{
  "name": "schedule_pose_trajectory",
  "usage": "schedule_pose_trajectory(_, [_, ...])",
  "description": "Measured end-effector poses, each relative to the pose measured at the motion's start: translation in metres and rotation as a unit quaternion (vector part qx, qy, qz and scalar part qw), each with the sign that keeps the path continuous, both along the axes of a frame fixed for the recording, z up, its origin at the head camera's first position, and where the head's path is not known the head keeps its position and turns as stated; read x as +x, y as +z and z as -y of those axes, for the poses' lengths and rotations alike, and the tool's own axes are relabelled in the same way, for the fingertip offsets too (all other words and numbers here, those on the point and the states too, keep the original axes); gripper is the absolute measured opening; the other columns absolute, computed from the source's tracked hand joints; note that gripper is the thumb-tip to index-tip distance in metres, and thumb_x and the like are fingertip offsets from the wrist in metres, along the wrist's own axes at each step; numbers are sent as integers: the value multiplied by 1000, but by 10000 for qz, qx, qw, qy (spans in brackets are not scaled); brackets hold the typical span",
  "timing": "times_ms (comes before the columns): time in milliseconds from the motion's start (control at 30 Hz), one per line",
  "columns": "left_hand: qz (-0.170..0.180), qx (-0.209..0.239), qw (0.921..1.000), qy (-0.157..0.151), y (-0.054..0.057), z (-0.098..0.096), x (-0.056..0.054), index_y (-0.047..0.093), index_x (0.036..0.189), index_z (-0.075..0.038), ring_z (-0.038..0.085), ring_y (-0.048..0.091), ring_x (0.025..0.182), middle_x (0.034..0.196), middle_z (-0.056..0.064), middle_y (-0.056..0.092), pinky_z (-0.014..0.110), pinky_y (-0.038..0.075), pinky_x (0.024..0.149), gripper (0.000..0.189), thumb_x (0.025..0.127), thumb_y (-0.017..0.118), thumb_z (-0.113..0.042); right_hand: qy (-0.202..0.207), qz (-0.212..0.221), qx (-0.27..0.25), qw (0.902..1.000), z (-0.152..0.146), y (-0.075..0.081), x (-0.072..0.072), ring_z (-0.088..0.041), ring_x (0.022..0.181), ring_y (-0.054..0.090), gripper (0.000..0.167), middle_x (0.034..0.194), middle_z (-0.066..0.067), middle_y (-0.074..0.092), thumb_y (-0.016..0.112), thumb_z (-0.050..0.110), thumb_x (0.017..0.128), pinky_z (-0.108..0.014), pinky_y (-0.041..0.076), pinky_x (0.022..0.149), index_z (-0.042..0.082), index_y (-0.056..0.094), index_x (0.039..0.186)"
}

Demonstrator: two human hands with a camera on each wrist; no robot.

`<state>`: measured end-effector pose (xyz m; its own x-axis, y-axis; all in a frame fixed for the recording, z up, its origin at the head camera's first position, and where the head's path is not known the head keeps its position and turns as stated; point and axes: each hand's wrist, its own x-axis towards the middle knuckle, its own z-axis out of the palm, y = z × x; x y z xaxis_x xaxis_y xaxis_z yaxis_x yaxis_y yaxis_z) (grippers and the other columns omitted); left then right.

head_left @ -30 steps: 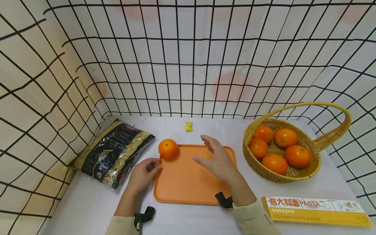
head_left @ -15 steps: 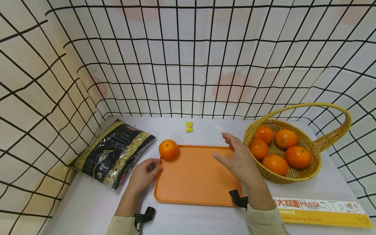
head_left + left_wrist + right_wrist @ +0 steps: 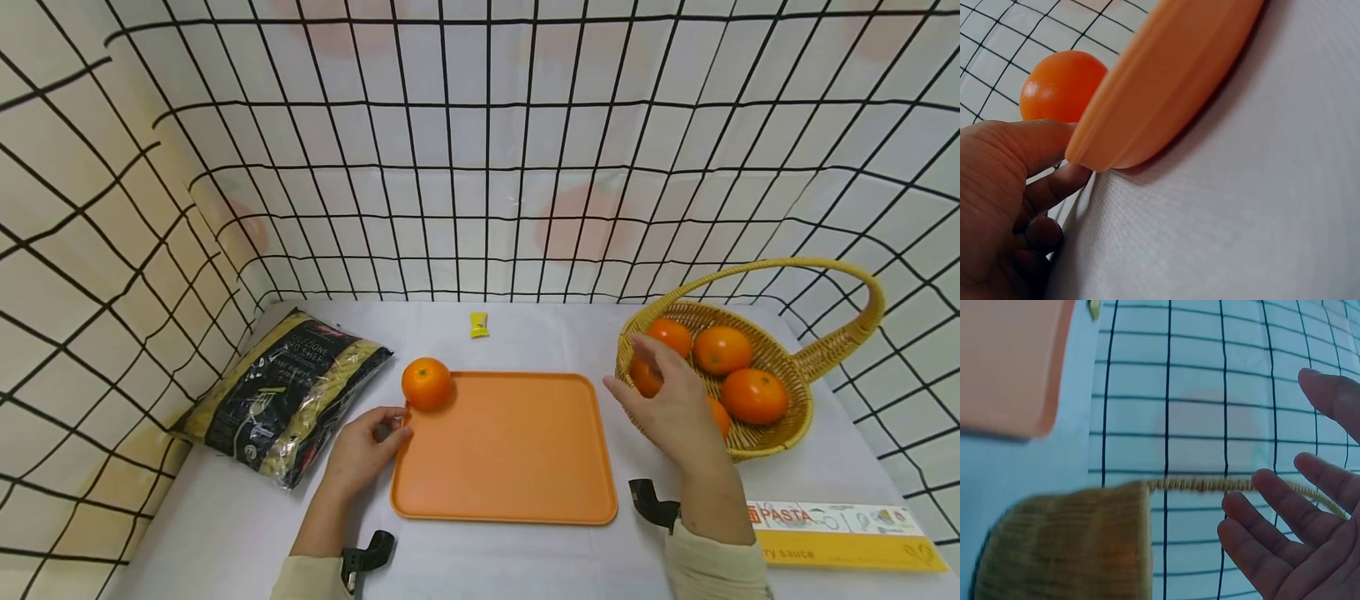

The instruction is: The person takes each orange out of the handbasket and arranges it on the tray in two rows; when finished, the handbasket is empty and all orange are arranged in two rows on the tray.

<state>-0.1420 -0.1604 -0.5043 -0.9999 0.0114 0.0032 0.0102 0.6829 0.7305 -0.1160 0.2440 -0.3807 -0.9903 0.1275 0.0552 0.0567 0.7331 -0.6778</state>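
Note:
My left hand (image 3: 362, 450) pinches the left rim of an orange tray (image 3: 510, 454), thumb and forefinger at its edge in the left wrist view. One orange (image 3: 427, 383) sits on the tray's back left corner, just beyond that hand. My right hand (image 3: 673, 408) is over the near left side of a wicker basket (image 3: 804, 421), holding nothing; its fingers are spread in the right wrist view. Several oranges lie in the basket, such as one orange (image 3: 754, 397) at its right; the right hand partly covers others.
A black and gold pasta bag (image 3: 281, 392) lies left of the tray. Behind the tray is a small yellow packet (image 3: 479, 325). A long pasta box (image 3: 847, 533) lies at the front right, partly behind the right forearm. Black wire mesh (image 3: 487, 192) encloses the back and sides.
My right hand has moved right, from above the tray to the basket, staying empty. The left hand stays at the tray rim, and the orange on the tray has not moved.

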Motion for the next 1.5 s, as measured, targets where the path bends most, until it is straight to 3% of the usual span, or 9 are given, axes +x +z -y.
schedule_pose_trajectory(233, [19, 22, 10000, -11, -1, 1, 0, 74, 116, -21, 12, 53, 81, 95, -3, 68, 27, 41, 72, 26, 90, 77, -27, -244, 42, 335, 9991, -26, -1, 10, -45, 137, 47, 82, 153, -19, 47, 69, 58, 90, -64, 39, 109, 19, 39, 156])
schedule_pose_trajectory(400, [72, 36, 10000, -17, 0, 1, 0, 74, 115, -21, 13, 52, 81, 95, -3, 68, 27, 41, 72, 26, 90, 77, -28, -374, 346, 289, 9983, -45, 0, 16, -49, 139, 41, 90, 159, -19, 41, 65, 64, 90, -68, 35, 108, 18, 31, 160])
schedule_pose_trajectory(633, [52, 64, 10000, -56, 1, 1, -1, 74, 115, -20, 14, 53, 81, 95, -2, 67, 27, 41, 73, 26, 91, 77, -27, -697, 362, 174, 9968, -75, -4, 19, -52, 139, 40, 94, 159, -23, 39, 66, 62, 91, -70, 37, 105, 17, 26, 162])
schedule_pose_trajectory(900, [16, 59, 10000, -78, 0, 1, 0, 74, 115, -20, 12, 52, 81, 94, -3, 67, 27, 40, 72, 25, 91, 77, -26, -923, 516, 789, 9913, -111, -15, 14, -59, 136, 34, 95, 155, -33, 36, 61, 63, 93, -76, 33, 101, 11, 23, 162])
schedule_pose_trajectory(1200, [48, 56, 10000, -56, 0, 0, 0, 74, 114, -20, 12, 51, 81, 95, -3, 67, 26, 40, 71, 24, 91, 77, -26, -715, 569, 1184, 9887, -146, -29, 6, -63, 129, 33, 92, 156, -39, 27, 62, 61, 94, -79, 33, 96, 7, 27, 160])
schedule_pose_trajectory(1367, [73, 24, 10000, -14, 1, -1, 0, 74, 114, -21, 12, 52, 82, 95, -3, 67, 27, 40, 72, 24, 91, 77, -27, -365, 454, 1380, 9887, -163, -34, 0, -62, 127, 35, 92, 150, -41, 33, 64, 60, 93, -78, 33, 95, 3, 32, 157])
schedule_pose_trajectory(1500, [81, 14, 10000, -5, 1, -1, 0, 74, 115, -21, 12, 52, 82, 95, -3, 67, 27, 40, 72, 24, 91, 77, -27, -85, 614, 1583, 9854, -176, -33, -5, -63, 128, 34, 95, 149, -43, 33, 65, 61, 92, -78, 31, 97, 1, 31, 156])
